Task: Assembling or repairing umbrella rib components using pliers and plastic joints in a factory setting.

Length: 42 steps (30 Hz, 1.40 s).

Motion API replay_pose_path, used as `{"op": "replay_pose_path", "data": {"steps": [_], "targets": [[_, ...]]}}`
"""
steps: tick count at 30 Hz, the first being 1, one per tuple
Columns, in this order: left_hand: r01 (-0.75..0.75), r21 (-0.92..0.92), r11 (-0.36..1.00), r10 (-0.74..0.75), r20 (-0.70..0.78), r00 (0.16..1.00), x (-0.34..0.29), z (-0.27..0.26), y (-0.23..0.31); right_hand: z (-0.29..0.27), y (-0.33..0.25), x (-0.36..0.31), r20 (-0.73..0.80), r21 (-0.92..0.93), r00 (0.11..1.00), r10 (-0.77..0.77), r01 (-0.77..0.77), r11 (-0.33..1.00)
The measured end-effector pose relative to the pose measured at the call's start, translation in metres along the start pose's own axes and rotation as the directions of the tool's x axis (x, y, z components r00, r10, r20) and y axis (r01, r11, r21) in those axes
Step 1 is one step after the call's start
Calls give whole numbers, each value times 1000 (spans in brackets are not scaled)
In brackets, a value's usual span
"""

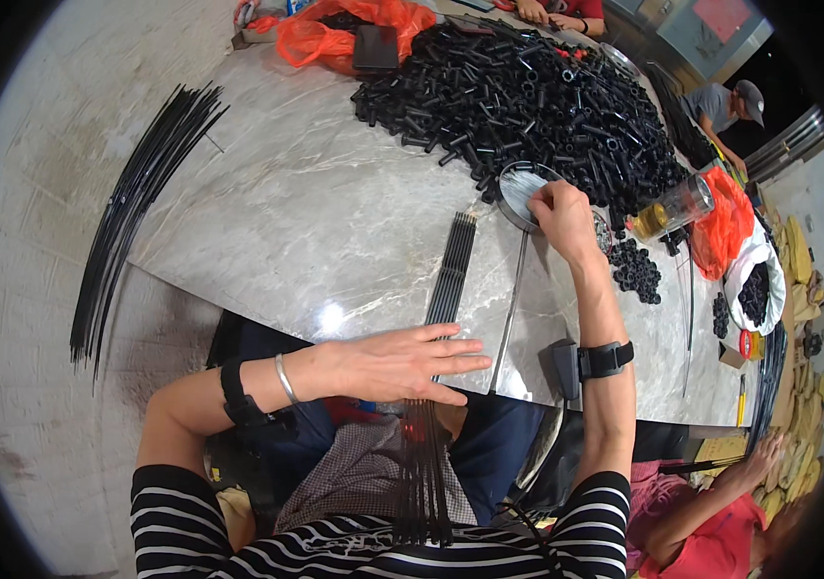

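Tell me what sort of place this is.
Probably a small hand-assembly workshop: a marble-look table heaped with short black tubes, long black rods under the left hand, and other people working nearby.

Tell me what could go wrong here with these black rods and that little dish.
The black rods overhang the table edge under only the flat left hand, so they might slide off into the lap. The right hand reaches into the round dish beside the heap of black tubes, which could spill into it.

Black rods and a round dish

Your bundle of thin black rods point(446, 289) lies lengthwise over the tabletop edge; the shallow round metal dish point(520, 188) sits just beyond it.
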State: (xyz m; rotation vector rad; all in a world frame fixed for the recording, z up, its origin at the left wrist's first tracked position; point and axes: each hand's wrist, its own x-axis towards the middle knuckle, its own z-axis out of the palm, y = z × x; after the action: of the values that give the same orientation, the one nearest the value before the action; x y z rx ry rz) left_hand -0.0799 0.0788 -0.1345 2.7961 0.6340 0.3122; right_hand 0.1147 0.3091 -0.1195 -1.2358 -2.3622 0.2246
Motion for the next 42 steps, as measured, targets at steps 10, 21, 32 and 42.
{"op": "replay_pose_path", "data": {"steps": [10,21,32,42], "targets": [[4,-64,998,-5,-22,1000,1,-1,0,-30,-23,-13,-79,318,995,68,-40,947],[-12,-1,1000,12,-37,999,-4,2,-1,-5,-48,-55,136,29,977,-164,161,986],[2,-39,999,-3,-18,1000,-1,1,-2,12,-43,-53,26,-57,975,-219,220,974],[4,-36,999,-6,-37,999,-1,1,-1,11,-48,-53,51,-74,980,-191,195,978]]}}
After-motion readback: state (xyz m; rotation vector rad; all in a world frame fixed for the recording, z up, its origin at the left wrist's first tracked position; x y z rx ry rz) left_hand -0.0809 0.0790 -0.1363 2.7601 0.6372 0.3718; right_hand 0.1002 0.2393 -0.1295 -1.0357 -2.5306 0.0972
